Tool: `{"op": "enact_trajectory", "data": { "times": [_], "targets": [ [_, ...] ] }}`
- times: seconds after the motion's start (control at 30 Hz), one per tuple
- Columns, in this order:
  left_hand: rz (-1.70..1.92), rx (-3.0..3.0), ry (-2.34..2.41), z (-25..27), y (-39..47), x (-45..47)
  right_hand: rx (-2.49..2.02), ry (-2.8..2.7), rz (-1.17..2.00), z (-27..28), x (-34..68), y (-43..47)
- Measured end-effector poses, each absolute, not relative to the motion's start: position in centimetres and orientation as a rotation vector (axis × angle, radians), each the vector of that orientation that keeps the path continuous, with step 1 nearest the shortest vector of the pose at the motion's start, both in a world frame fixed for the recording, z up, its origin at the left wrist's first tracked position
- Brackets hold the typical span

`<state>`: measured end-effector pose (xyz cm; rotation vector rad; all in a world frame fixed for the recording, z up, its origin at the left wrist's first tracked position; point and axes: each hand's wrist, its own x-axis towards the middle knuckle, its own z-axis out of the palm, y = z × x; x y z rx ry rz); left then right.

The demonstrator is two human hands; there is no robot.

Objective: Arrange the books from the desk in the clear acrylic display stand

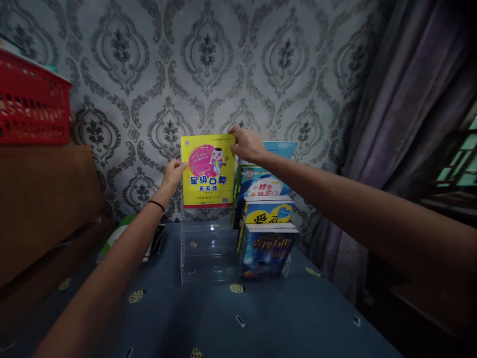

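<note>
Legibly, yellow book in both hands: "星级口算".

yellow book, grey damask-patterned wallpaper

We count one left hand, one right hand, one yellow book, one clear rack, one dark wristband, one red basket and one brown piece of furniture. At the rack's right side we make out four book covers (whether more stand behind each, we cannot tell).
</note>
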<state>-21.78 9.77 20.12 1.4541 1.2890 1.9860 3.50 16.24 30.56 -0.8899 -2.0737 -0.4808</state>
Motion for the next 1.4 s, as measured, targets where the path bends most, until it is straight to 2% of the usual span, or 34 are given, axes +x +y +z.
{"op": "enact_trajectory", "data": {
  "times": [0.23, 0.47, 0.7, 1.23, 1.4],
  "targets": [
    [1.853, 1.413, 1.073, 20.2, 9.2, -21.3, -0.969, -2.165, -0.439, 31.6, 3.8, 14.7],
    [1.763, 1.449, 0.871, 19.8, 7.8, -21.2, -0.749, -2.304, -0.289, 32.3, 7.0, 13.6],
    [1.732, 1.444, 0.678, 19.3, 7.3, -21.0, -0.835, -2.369, -0.376, 31.7, 10.1, 13.2],
    [1.723, 1.432, 0.782, 19.2, 8.3, -19.9, -0.865, -2.377, -0.455, 31.5, 9.8, 12.6],
    [1.728, 1.432, 0.779, 19.1, 8.4, -19.8, -0.79, -2.415, -0.37, 31.5, 9.5, 12.6]
  ]
}}
